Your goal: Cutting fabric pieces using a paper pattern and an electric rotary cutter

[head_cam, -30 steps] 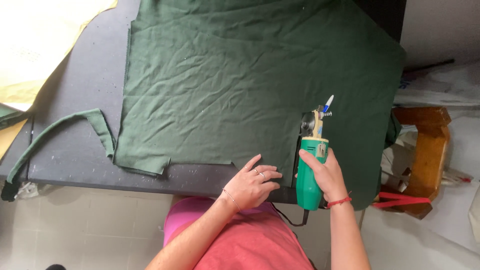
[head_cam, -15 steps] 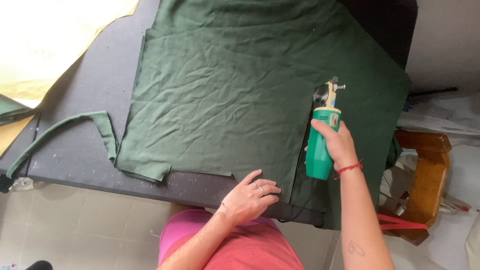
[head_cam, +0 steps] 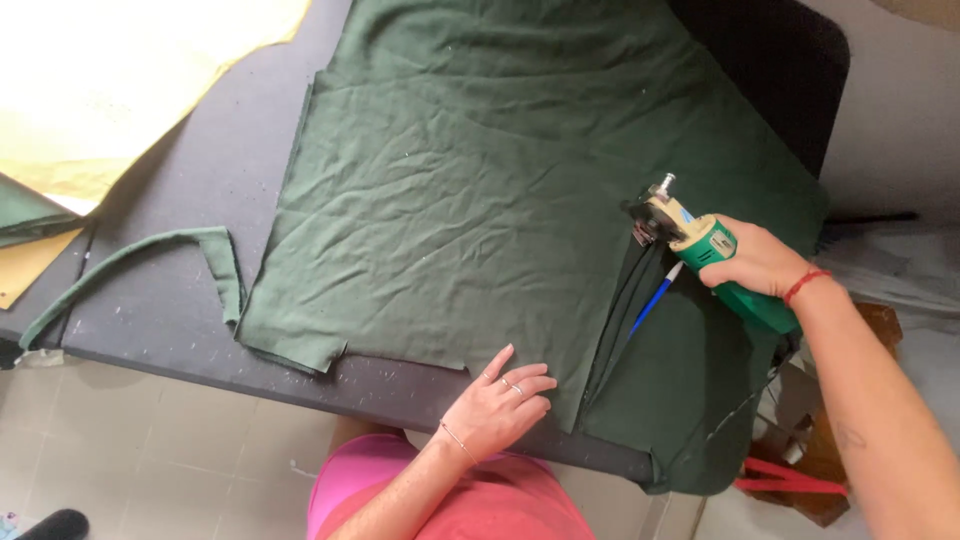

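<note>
Since half a second ago: green electric cutter (head_cam: 715,262) carried further from the near edge of the table (head_cam: 190,190), deeper into the dark green fabric (head_cam: 450,200); slit behind it now longer, running from the near hem up to the blade. Right hand (head_cam: 755,262) turned, wrist swung out toward the right edge. Left hand (head_cam: 500,405) shifted slightly right, still pressing down near the front edge, just left of the slit.

Right hand closed around the cutter's green plastic body, red cord at the wrist. Left hand open and flat, fingers spread narrowly, rings on two fingers, thin bracelet at the wrist; palm resting on cloth and table edge together.

Fabric: matte, soft, heavily creased, flecked with pale lint; spread across the middle of the table, right part draped over the right edge. Cut edges ragged along the near hem, with a stepped notch near the front left of the piece. Cutter: cylindrical handle, round metal blade housing with a cream guard. Blue pen (head_cam: 655,298) lying on the cloth just beside the slit, under the cutter. Narrow green offcut strip (head_cam: 140,255) curled on the bare dark table toward the left edge. Yellow sheet (head_cam: 120,80) at the far left corner, smooth and pale.
</note>
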